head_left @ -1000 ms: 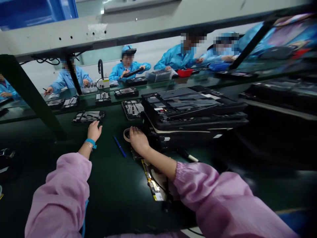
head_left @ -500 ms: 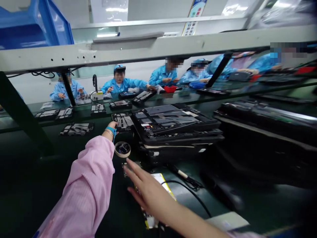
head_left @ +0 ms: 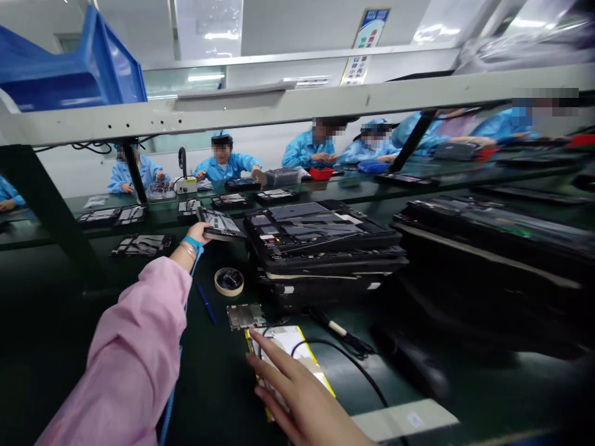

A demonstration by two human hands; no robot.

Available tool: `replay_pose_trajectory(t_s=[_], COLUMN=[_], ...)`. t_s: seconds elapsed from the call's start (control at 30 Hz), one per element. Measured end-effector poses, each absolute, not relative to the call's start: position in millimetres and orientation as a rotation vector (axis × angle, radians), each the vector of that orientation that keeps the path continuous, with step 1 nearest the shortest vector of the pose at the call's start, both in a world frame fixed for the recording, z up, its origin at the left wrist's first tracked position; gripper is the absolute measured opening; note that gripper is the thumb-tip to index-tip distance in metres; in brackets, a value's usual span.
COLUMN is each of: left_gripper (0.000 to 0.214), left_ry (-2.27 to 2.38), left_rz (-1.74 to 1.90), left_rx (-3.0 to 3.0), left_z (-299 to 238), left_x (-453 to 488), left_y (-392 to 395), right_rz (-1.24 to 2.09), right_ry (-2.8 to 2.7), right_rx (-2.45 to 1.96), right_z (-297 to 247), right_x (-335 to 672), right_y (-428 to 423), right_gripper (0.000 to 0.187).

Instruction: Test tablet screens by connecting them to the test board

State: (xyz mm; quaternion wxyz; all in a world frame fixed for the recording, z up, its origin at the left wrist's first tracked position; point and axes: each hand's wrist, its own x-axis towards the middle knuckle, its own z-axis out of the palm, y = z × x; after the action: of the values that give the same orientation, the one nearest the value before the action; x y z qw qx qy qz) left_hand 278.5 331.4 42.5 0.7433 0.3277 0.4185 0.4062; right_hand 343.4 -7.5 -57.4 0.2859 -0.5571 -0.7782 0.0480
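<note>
With arm stretched forward, my left hand (head_left: 199,233) grips the near left edge of an opened tablet (head_left: 223,223), whose grey inside faces up; its left end is tilted off the bench. A blue strap and bracelets circle that wrist. My right hand (head_left: 297,387), holding nothing, has its fingers stretched out over a white battery pack (head_left: 307,354) with yellow edges; whether it touches the pack I cannot tell. Just past its fingertips lies a small circuit board (head_left: 246,316). A tape roll (head_left: 229,282) with dark small parts inside sits between the hands, near a blue pen (head_left: 206,305).
Stacked opened tablets on black trays (head_left: 325,248) stand right of my left hand, with another stack (head_left: 488,241) farther right. A black cable (head_left: 362,365) loops across the bench. A shelf beam (head_left: 279,102) crosses overhead. People in blue work across the bench.
My left hand has lifted the tablet's left end and shifted slightly left with it. My right hand has drawn back toward me. Across the bench, a person has set down a tablet.
</note>
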Motion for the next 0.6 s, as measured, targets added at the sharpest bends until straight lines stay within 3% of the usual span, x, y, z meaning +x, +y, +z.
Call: replay_pose_trajectory(t_s=[0.17, 0.33, 0.47, 0.6], left_gripper=[0.036, 0.01, 0.032, 0.046], left_ry=[0.93, 0.905, 0.933, 0.656], left_rz=[0.935, 0.952, 0.758, 0.182], left_rx=[0.711, 0.659, 0.699, 0.94], left_z=[63, 36, 6, 7], left_x=[208, 160, 124, 66], left_y=[260, 116, 20, -24], right_rz=[0.611, 1.205, 1.368, 1.573], right_ry=[-1.699, -0.961, -0.74, -0.663], right_rx=[-1.352, -1.014, -0.994, -1.12], right_z=[-40, -21, -20, -36], right_x=[332, 302, 280, 279], right_y=[9, 34, 28, 9], right_gripper=[0.033, 0.058, 0.052, 0.044])
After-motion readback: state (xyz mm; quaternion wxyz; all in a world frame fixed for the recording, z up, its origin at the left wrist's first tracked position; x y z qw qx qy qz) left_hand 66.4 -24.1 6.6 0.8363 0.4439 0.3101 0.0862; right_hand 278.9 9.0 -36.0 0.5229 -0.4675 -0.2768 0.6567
